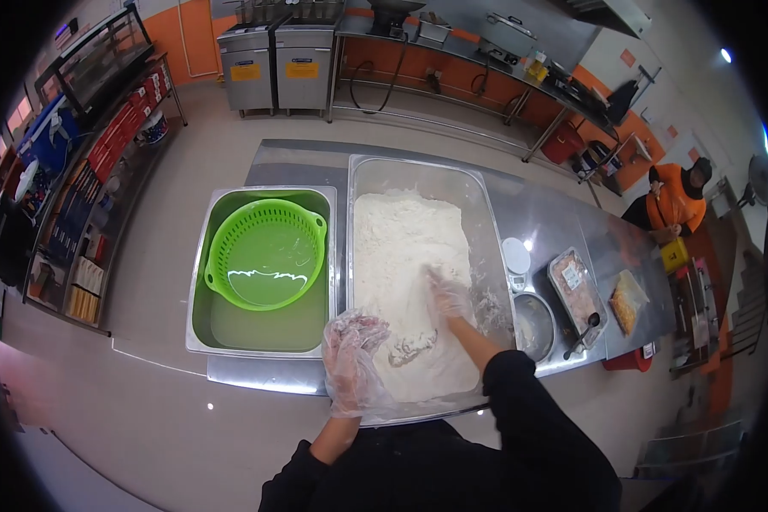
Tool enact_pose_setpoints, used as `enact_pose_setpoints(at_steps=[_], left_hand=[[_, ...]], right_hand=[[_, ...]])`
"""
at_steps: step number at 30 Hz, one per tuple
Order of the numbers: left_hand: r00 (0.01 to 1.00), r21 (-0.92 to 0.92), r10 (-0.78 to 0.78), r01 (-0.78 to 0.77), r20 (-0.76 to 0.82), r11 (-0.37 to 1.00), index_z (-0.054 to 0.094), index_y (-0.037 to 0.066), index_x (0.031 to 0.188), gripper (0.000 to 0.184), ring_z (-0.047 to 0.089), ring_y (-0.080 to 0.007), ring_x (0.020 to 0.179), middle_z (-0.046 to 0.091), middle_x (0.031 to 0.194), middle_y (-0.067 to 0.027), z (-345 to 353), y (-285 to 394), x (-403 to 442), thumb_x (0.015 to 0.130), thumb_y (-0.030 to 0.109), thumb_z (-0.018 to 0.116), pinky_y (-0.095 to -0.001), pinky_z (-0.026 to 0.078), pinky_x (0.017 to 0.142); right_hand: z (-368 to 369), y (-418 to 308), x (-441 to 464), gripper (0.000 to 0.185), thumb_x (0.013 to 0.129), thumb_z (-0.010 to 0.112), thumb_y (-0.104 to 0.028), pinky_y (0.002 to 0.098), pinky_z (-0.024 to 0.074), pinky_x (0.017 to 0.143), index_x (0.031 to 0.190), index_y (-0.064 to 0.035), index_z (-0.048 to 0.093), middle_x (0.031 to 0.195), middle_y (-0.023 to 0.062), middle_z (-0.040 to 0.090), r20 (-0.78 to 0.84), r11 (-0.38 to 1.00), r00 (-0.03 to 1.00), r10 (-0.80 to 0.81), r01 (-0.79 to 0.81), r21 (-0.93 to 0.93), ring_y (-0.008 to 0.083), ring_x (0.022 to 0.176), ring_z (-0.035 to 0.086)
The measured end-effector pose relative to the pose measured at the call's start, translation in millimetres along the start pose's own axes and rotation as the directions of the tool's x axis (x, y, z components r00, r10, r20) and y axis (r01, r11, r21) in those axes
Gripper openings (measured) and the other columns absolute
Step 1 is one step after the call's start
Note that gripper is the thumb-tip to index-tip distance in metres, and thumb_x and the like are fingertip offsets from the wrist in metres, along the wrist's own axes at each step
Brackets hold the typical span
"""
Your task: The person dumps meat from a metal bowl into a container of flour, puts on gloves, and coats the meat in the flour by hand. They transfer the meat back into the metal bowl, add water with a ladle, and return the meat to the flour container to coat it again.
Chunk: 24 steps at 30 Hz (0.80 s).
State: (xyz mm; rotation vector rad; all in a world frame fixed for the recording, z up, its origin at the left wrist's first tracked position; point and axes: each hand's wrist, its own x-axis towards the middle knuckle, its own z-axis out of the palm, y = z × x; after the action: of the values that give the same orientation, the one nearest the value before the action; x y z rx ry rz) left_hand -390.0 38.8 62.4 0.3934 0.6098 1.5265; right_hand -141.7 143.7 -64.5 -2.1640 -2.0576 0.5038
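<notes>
A deep steel pan point(492, 224) in front of me holds a thick bed of white flour point(410, 226). A lumpy, flour-coated piece point(412, 346) lies on it between my hands; its kind cannot be made out. My left hand point(356, 354), in a loose clear plastic glove, is over the pan's near left edge. Its fingers curl inward with pinkish, wet-looking residue on them, and bunched plastic hides whether they hold anything. Also gloved, my right hand point(450, 297) reaches into the flour right of the lump, fingers extended and partly covered with flour.
Left of the pan, a green colander point(219, 256) sits in a steel tub point(198, 320) of cloudy liquid. To the right are a white scale point(515, 258), a steel bowl point(548, 328), a tray of pinkish meat point(576, 294) and a bag point(627, 303). A person point(676, 200) stands farther right.
</notes>
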Motion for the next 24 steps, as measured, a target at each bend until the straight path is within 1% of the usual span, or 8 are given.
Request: enact_pose_setpoints(at_steps=[10, 12, 14, 16, 19, 21, 23, 24], left_hand=[[0.999, 0.067, -0.019, 0.022, -0.042, 0.997, 0.045, -0.001, 0.112, 0.027, 0.06, -0.0275, 0.084, 0.056, 0.093, -0.0179, -9, -5, 6, 0.086, 0.005, 0.043, -0.0397, 0.053, 0.076], [0.999, 0.049, -0.02, 0.022, -0.04, 0.999, 0.044, -0.001, 0.112, 0.028, 0.06, -0.0274, 0.084, 0.056, 0.093, -0.0178, -10, -8, 5, 0.085, 0.005, 0.044, -0.0399, 0.053, 0.075], [0.998, 0.051, -0.019, 0.022, -0.068, 0.998, 0.044, -0.001, 0.113, 0.028, 0.06, -0.0273, 0.084, 0.056, 0.093, -0.018, -7, -7, 4, 0.085, 0.004, 0.044, -0.0395, 0.053, 0.075], [0.998, 0.112, -0.003, 0.01, -0.061, 0.994, 0.044, -0.002, 0.113, 0.028, 0.06, -0.0271, 0.084, 0.056, 0.093, -0.0181, -11, -9, 5, 0.085, 0.004, 0.044, -0.0391, 0.053, 0.075], [0.998, 0.241, 0.037, -0.026, -0.042, 0.97, 0.043, -0.002, 0.114, 0.029, 0.06, -0.0266, 0.084, 0.056, 0.093, -0.0181, -26, -19, 6, 0.085, 0.003, 0.044, -0.0385, 0.053, 0.075], [0.999, 0.29, 0.04, -0.028, -0.036, 0.957, 0.043, -0.002, 0.114, 0.029, 0.06, -0.0261, 0.084, 0.056, 0.093, -0.018, -23, -16, 6, 0.085, 0.003, 0.044, -0.0382, 0.053, 0.075], [0.997, 0.232, 0.015, 0.003, -0.079, 0.973, 0.045, -0.002, 0.114, 0.029, 0.056, -0.0185, 0.089, 0.055, 0.099, -0.0127, -32, -21, 6, 0.086, 0.002, 0.045, -0.0292, 0.046, 0.08], [0.995, 0.201, -0.002, 0.022, -0.1, 0.979, 0.046, -0.001, 0.115, 0.029, 0.054, -0.0147, 0.091, 0.054, 0.102, -0.0101, -35, -23, 5, 0.086, 0.001, 0.045, -0.0247, 0.043, 0.083]], right_hand=[[-22, -31, -80, 0.049, 0.084, 0.055, -0.035, 0.0334, 0.045, 0.085, 0.127, -0.0133, 0.047, 0.118, 0.0157, 0.055, 0.709, 0.947, 0.627, -0.322, 0.221, 0.235, 0.0216, 0.101, 0.055], [-8, 1, -98, 0.058, 0.084, 0.052, -0.04, 0.0369, 0.0406, 0.093, 0.135, -0.0177, 0.036, 0.132, 0.0131, 0.042, 0.503, 0.824, 0.769, -0.395, 0.055, 0.564, 0.0229, 0.114, 0.046], [1, 6, -112, 0.062, 0.084, 0.047, -0.048, 0.0404, 0.0319, 0.101, 0.138, -0.022, 0.031, 0.142, 0.0107, 0.027, 0.369, 0.85, 0.841, -0.395, 0.182, 0.494, 0.0277, 0.124, 0.035], [-10, -23, -125, 0.062, 0.085, 0.038, -0.058, 0.0439, 0.0191, 0.109, 0.138, -0.0261, 0.032, 0.149, 0.0085, 0.01, 0.342, 0.877, 0.838, -0.425, 0.475, -0.074, 0.0359, 0.132, 0.022], [-18, -86, -129, 0.068, 0.082, 0.031, -0.067, 0.0514, 0.007, 0.109, 0.138, -0.0294, 0.03, 0.15, 0.0076, 0.006, 0.64, 0.837, 0.711, -0.291, 0.513, -0.189, 0.0402, 0.132, 0.018], [25, -68, -119, 0.066, 0.083, 0.03, -0.066, 0.0539, 0.0069, 0.108, 0.139, -0.0308, 0.028, 0.15, 0.0072, 0.005, 0.444, 0.754, 0.74, -0.505, 0.128, 0.644, 0.041, 0.132, 0.017], [29, -71, -99, 0.066, 0.083, 0.037, -0.062, 0.0535, 0.0101, 0.108, 0.14, -0.0307, 0.025, 0.15, 0.0072, 0.006, 0.369, 0.775, 0.799, -0.475, 0.579, -0.253, 0.0403, 0.133, 0.014], [10, -85, -86, 0.063, 0.084, 0.037, -0.056, 0.0533, 0.0158, 0.106, 0.14, -0.0288, 0.024, 0.149, 0.0061, 0.01, 0.351, 0.84, 0.869, -0.349, 0.456, -0.294, 0.0376, 0.132, 0.018]])
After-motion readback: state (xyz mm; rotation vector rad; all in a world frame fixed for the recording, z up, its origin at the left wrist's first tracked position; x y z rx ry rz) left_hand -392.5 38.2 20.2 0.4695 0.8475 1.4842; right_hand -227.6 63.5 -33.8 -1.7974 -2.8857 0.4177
